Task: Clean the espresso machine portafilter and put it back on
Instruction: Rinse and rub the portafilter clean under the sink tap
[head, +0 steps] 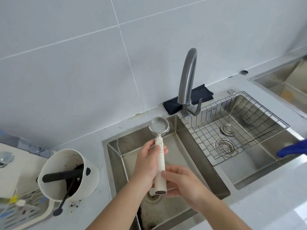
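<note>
The portafilter [160,156] has a cream handle and a round steel basket [159,125] that looks empty. I hold it over the left sink basin [176,146], basket pointing away toward the wall. My left hand [147,161] wraps the upper handle from the left. My right hand [182,181] grips the handle's lower end from the right. The espresso machine is not in view.
A grey tap [188,80] stands behind the two basins, with a dark cloth [172,105] at its base. A wire rack [235,127] sits in the right basin. A white knock box [69,173] with coffee grounds and a black brush stands on the left counter. Something blue [292,150] lies at the right edge.
</note>
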{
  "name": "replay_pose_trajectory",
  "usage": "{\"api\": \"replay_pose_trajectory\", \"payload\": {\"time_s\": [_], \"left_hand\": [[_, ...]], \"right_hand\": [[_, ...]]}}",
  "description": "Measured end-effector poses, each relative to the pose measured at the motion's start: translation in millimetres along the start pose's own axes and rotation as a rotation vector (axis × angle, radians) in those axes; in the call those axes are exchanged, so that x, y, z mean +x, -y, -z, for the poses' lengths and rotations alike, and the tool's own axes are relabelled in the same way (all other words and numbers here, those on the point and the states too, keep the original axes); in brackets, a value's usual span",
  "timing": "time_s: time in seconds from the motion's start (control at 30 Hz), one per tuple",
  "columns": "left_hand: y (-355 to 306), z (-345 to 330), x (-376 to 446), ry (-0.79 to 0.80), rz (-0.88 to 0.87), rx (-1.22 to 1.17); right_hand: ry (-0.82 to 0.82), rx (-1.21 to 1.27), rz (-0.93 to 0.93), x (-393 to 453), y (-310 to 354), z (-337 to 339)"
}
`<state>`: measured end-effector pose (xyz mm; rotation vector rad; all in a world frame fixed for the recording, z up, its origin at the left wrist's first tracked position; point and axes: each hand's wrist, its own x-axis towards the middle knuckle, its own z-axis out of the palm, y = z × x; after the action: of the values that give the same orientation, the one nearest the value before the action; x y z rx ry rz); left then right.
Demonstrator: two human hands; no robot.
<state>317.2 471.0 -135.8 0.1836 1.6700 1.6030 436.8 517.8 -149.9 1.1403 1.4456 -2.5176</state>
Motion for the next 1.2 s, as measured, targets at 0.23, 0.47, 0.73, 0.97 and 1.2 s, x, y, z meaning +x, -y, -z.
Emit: {"api": "replay_pose_trajectory", "payload": {"time_s": [0.23, 0.47, 0.73, 0.97, 1.2], "left_hand": [[-5.4, -7.2, -22.0, 0.065, 0.039, -0.16], [-4.7, -18.8, -39.7, 0.079, 0.067, -0.109], [-0.5, -27.3, -51.1, 0.131, 0.17, -0.356], [7.3, -31.8, -54.0, 0.153, 0.259, -0.574], [12.1, -29.4, -58.4, 0.145, 0.283, -0.651]], "right_hand": [[-0.064, 0.144, 0.122, -25.7, -9.4, -2.6], [-0.3, -0.101, 0.324, -51.0, -12.5, 8.4], [-0.524, -0.487, 0.438, -69.0, -10.3, 16.6], [-0.627, -0.76, 0.471, -80.1, -6.6, 13.9], [-0.628, -0.856, 0.533, -86.1, -2.5, 10.7]]}}
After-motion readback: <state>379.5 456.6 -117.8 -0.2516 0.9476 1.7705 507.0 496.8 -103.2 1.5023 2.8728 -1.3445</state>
